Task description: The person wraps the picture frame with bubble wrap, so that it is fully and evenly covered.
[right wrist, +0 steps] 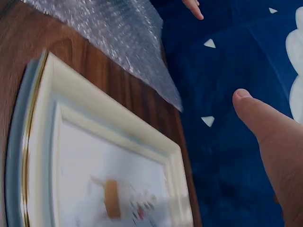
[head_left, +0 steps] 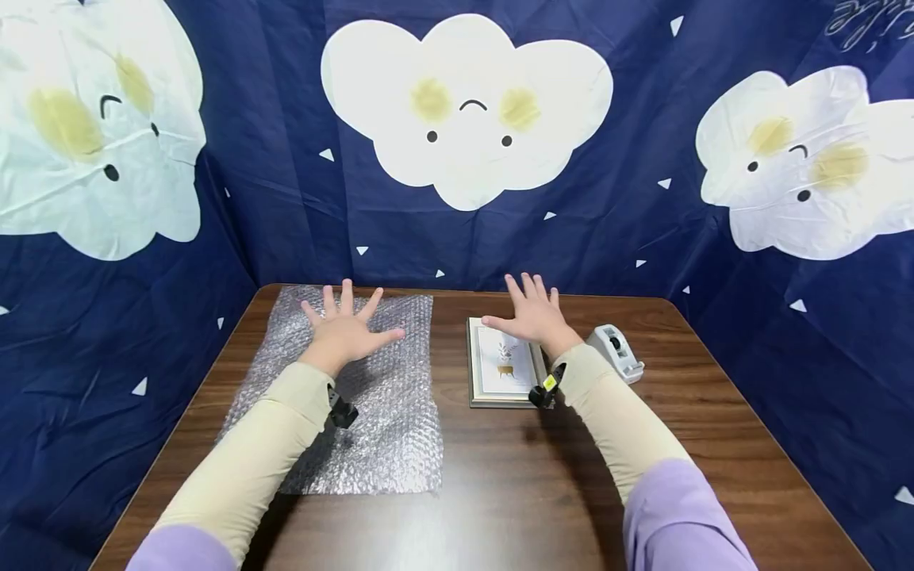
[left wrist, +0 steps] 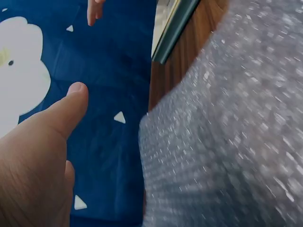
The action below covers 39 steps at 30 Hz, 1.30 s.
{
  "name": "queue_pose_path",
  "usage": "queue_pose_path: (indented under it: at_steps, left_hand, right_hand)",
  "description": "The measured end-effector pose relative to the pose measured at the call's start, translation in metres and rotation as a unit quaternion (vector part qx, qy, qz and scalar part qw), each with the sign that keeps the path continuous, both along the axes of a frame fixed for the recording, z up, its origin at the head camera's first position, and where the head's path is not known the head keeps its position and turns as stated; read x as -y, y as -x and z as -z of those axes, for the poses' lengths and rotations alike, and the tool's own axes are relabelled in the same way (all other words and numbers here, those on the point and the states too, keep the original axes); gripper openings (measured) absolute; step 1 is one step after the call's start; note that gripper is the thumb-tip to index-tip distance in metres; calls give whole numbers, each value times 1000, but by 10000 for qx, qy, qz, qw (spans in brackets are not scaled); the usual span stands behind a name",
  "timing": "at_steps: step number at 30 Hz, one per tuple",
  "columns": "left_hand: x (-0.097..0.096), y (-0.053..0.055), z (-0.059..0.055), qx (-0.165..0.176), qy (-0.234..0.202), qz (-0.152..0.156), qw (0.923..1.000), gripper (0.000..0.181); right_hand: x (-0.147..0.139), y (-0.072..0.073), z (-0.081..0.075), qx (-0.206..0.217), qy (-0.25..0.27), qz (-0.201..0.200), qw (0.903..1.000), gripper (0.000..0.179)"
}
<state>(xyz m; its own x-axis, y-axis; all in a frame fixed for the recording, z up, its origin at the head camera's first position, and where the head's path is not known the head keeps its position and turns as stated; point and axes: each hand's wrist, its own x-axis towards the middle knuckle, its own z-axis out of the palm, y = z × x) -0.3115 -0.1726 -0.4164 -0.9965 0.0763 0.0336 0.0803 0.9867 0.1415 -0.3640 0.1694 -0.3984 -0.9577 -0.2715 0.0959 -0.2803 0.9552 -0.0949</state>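
My left hand (head_left: 345, 337) is held with its fingers spread above a sheet of bubble wrap (head_left: 393, 428) on the left of the table. Above the far right corner of a picture frame (head_left: 503, 388), my right hand (head_left: 534, 317) also has its fingers spread, holding nothing. The frame has a cream border and a print of a plant in a golden pot; my right hand and wrist hide part of it. In the right wrist view the picture frame (right wrist: 40, 142) lies close by, with the bubble wrap (right wrist: 118, 38) beyond it. The left wrist view shows the bubble wrap (left wrist: 227, 118) below the hand.
A white tape dispenser (head_left: 620, 353) stands right of the picture frame, partly behind my right forearm. The brown wooden table (head_left: 500, 492) reaches back to a dark blue cloth (head_left: 286, 214) with white clouds, which hangs behind it and on both sides.
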Motion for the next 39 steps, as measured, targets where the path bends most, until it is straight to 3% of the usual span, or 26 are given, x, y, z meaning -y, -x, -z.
queue_pose_path:
  at_steps: [14,20,24,30,39]
  left_hand:
    - [53,-49,31,586,-310,-391,9970,104]
    - [59,-67,37,629,-377,-487,9961,103]
    - [56,-76,39,945,-566,-557,9924,106]
    - [49,-76,42,1245,-552,-595,9889,109]
    - [50,-70,38,1695,-355,-685,9825,110]
  right_hand:
    - [87,5,30,-145,197,-880,9958,90]
    - [123,4,50,-74,-37,-1295,9915,82]
    - [141,-1,63,222,-53,-1659,9859,75]
    - [149,-10,75,731,-141,-1726,9822,69]
    - [153,-20,81,746,-330,-1198,9894,71]
